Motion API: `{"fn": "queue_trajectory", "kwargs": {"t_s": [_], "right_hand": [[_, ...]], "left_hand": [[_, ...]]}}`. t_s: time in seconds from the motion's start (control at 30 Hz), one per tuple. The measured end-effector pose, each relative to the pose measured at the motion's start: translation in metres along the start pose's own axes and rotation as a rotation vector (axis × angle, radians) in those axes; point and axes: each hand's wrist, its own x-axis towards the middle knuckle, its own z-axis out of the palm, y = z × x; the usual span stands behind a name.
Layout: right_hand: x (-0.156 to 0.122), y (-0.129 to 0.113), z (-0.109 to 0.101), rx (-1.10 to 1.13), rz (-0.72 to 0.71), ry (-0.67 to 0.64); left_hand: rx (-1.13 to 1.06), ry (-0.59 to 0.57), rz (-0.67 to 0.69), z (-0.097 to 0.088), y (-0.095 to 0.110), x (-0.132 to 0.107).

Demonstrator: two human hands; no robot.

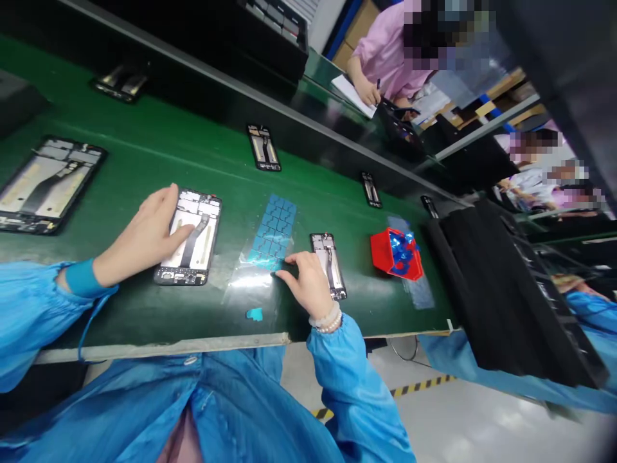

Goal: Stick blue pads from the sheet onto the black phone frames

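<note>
My left hand [144, 235] rests flat on the left edge of an open phone frame [193, 238] lying on the green belt [144, 154], fingers stretched out. My right hand [308, 283] reaches to a clear sheet of blue stickers [272, 235], its fingertips pinching at the sheet's lower right corner. A second, smaller phone frame [330, 260] lies just right of that hand, partly under it. One loose blue sticker [254, 314] lies near the belt's front edge.
More phone frames lie on the belt at far left [45, 183], back left [120, 82], middle [263, 148] and right [371, 189]. A red bin [390, 254] holds blue scraps. A black tray rack [506, 296] stands to the right. A person in pink [385, 58] writes beyond.
</note>
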Motion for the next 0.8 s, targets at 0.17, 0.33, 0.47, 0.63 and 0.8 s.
{"fn": "queue_trajectory", "kwargs": {"t_s": [0.17,0.33,0.47,0.63,0.8], "right_hand": [[-0.001,-0.001,0.007,-0.054,0.005,-0.051],[-0.004,0.003,0.01,0.003,0.025,-0.03],[-0.012,0.004,0.012,0.061,0.057,0.032],[-0.017,0.0,0.017,0.113,0.109,0.098],[-0.018,-0.006,0.019,0.111,0.149,0.166]], "left_hand": [[0.12,-0.157,0.466,0.028,0.037,-0.002],[0.2,-0.453,0.678,0.085,0.073,-0.005],[0.318,-0.565,0.692,0.104,0.078,0.002],[0.31,-0.47,0.668,0.101,0.08,0.002],[0.303,-0.389,0.599,0.103,0.083,-0.002]]}}
